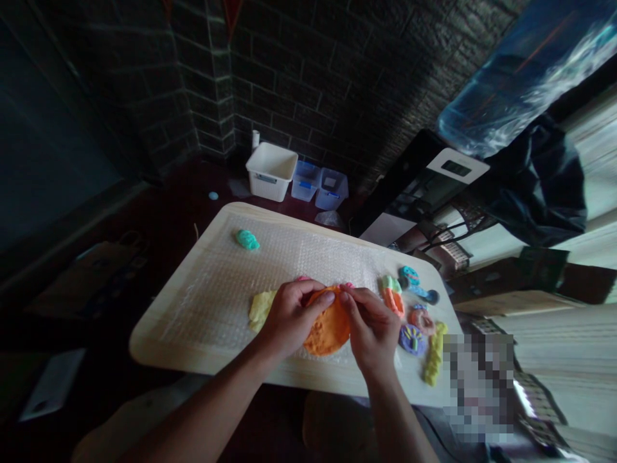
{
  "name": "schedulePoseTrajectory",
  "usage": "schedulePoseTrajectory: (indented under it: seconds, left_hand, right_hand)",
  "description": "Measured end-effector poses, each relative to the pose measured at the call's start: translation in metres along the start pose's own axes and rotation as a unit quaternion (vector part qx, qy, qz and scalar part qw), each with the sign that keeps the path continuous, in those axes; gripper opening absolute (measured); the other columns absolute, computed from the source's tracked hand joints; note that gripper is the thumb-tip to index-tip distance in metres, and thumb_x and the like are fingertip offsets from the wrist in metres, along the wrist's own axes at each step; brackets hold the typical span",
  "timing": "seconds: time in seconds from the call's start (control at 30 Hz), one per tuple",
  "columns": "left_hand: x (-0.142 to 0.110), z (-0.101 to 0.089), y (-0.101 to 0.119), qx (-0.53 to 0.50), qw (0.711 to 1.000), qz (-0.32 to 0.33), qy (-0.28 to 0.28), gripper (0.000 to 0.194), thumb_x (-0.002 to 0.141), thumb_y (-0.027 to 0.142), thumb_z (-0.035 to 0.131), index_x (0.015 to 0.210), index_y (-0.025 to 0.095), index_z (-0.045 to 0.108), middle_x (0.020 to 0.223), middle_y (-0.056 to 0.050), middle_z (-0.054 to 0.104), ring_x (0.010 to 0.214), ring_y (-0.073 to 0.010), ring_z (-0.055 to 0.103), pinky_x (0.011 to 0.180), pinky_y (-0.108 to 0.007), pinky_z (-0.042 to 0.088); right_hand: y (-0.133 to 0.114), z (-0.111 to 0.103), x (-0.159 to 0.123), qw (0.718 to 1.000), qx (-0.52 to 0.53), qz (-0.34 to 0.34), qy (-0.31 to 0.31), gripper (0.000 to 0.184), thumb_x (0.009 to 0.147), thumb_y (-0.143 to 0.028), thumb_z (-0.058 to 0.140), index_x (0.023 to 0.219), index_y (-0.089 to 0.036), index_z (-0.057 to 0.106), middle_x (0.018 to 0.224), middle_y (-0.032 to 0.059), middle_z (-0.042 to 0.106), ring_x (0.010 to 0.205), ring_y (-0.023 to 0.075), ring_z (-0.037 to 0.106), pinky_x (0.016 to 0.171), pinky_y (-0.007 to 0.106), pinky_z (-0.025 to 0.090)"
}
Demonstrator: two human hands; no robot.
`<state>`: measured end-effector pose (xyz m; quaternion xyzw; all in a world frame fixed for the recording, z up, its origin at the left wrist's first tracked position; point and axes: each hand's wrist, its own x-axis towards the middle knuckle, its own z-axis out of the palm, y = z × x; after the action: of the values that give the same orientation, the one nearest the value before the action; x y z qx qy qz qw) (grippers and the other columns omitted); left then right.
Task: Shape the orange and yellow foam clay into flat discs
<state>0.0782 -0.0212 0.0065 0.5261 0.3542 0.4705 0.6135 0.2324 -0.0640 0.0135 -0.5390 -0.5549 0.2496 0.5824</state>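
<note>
A flat round orange clay disc (328, 328) is between my hands, over the near part of the table. My left hand (290, 316) pinches its upper left edge with thumb and fingers. At the upper right edge, the thumb and fingers of my right hand (373, 325) are closed on the same disc. Small pink bits (348, 285) peek out behind the fingers, mostly hidden. Beside my left hand lies a pale yellow clay piece (261, 310), partly covered by it. A teal clay lump (247, 239) rests farther back on the left.
Bubble wrap (212, 283) covers much of the wooden table (149, 334). Along the right side lie several coloured clay shapes, among them a purple disc (412, 341) and a long yellow strip (436, 354). Behind the table stand a white basket (270, 183) and clear bins (331, 190).
</note>
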Motion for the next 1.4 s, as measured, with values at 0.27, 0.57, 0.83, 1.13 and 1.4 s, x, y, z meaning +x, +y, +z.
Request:
schedulePoseTrajectory:
  seconds: [0.27, 0.57, 0.83, 1.13, 1.4]
  left_hand:
    - [0.000, 0.005, -0.007, -0.049, 0.998, -0.033, 0.005, 0.020, 0.091, 0.039, 0.076, 0.088, 0.019, 0.077, 0.097, -0.007, 0.069, 0.094, -0.0219, 0.065, 0.084, -0.033, 0.053]
    - [0.000, 0.000, -0.005, -0.010, 0.999, -0.017, -0.033, 0.030, 0.093, 0.039, 0.073, 0.071, 0.019, 0.068, 0.086, -0.006, 0.066, 0.088, -0.0216, 0.063, 0.078, -0.032, 0.053]
    - [0.000, 0.001, -0.006, 0.011, 0.999, -0.001, -0.031, 0.029, 0.094, 0.042, 0.071, 0.075, 0.019, 0.071, 0.089, -0.008, 0.070, 0.093, -0.0235, 0.066, 0.081, -0.034, 0.054]
    - [0.000, 0.002, -0.003, -0.059, 0.998, -0.027, -0.016, 0.021, 0.090, 0.038, 0.076, 0.095, 0.018, 0.076, 0.097, -0.008, 0.073, 0.093, -0.0225, 0.070, 0.083, -0.033, 0.055]
    - [0.001, -0.002, -0.003, -0.018, 1.000, -0.007, -0.016, 0.019, 0.090, 0.036, 0.075, 0.086, 0.018, 0.081, 0.086, -0.008, 0.073, 0.087, -0.0230, 0.068, 0.080, -0.035, 0.055]
  right_hand:
    - [-0.001, -0.002, 0.000, 0.999, -0.023, 0.012, 0.045, 0.014, 0.098, -0.033, 0.075, 0.097, -0.022, 0.083, 0.091, 0.0076, 0.079, 0.085, 0.0215, 0.075, 0.073, 0.032, 0.060]
    - [-0.003, -0.007, 0.003, 0.997, -0.061, -0.038, -0.022, 0.011, 0.099, -0.024, 0.073, 0.098, -0.024, 0.084, 0.088, 0.0063, 0.077, 0.080, 0.0192, 0.071, 0.070, 0.031, 0.056]
    - [0.001, -0.009, 0.003, 0.999, -0.009, 0.000, -0.046, 0.018, 0.100, -0.029, 0.073, 0.115, -0.028, 0.082, 0.104, 0.0082, 0.079, 0.095, 0.0222, 0.073, 0.079, 0.034, 0.057]
    - [0.002, -0.010, 0.004, 0.999, -0.022, -0.003, -0.028, 0.010, 0.100, -0.029, 0.074, 0.097, -0.025, 0.082, 0.094, 0.0069, 0.077, 0.087, 0.0219, 0.072, 0.077, 0.034, 0.055]
    - [0.002, -0.012, 0.004, 0.998, -0.014, -0.008, -0.062, 0.015, 0.098, -0.027, 0.075, 0.111, -0.030, 0.083, 0.099, 0.0062, 0.079, 0.091, 0.0211, 0.072, 0.080, 0.034, 0.057]
